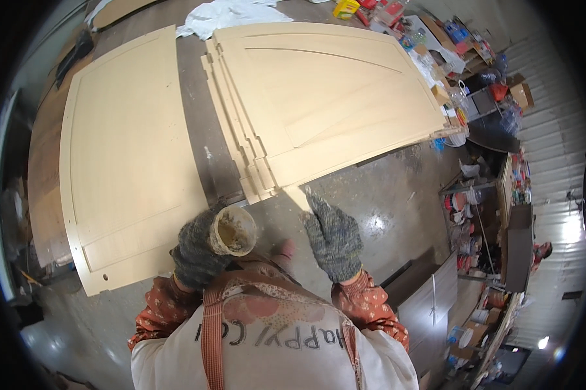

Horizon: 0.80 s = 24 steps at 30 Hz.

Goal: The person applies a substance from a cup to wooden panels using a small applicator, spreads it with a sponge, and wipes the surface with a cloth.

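Note:
My left hand (pixel 200 250), in a dark grey knit glove, is closed around a translucent plastic cup (pixel 216 235) with tan paste inside. A putty knife (pixel 299 197) is gripped in my gloved right hand (pixel 335 240); its blade reaches the near corner of a stack of cream door panels (pixel 332 97). Whether the blade touches the wood, I cannot tell. The stacked panels lie slightly offset, so their stepped edges show along the left side. Left of them, a single cream panel (pixel 127 162) lies flat, its right edge close to my left hand.
The panels rest on a brown work table (pixel 195 123). White crumpled sheeting (pixel 228 18) and a yellow box (pixel 346 8) sit at its far side. Cluttered shelves (pixel 478 273) line the right. Dark boards (pixel 423 292) stand near my right elbow, above concrete floor (pixel 384 208).

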### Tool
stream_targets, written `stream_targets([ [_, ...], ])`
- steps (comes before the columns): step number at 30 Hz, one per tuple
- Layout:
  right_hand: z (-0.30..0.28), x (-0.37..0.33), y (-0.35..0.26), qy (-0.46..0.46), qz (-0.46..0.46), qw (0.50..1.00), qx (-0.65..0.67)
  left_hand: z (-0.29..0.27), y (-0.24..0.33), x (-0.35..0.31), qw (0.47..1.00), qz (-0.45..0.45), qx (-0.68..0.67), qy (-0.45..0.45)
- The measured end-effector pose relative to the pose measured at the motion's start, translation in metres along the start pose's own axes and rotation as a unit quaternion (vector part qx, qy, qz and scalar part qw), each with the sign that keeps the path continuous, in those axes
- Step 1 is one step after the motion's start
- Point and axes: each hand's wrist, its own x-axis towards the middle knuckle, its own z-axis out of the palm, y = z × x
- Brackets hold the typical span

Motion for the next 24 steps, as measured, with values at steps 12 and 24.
stream_targets([
  [12, 0.004, -0.013, 0.021, -0.088, 0.064, 0.989, 0.101, 0.015, 0.039, 0.028, 0.998, 0.006, 0.036, -0.047],
  [24, -0.025, 0.034, 0.044, -0.087, 0.110, 0.986, 0.093, 0.021, 0.029, 0.024, 0.995, 0.049, 0.090, -0.016],
])
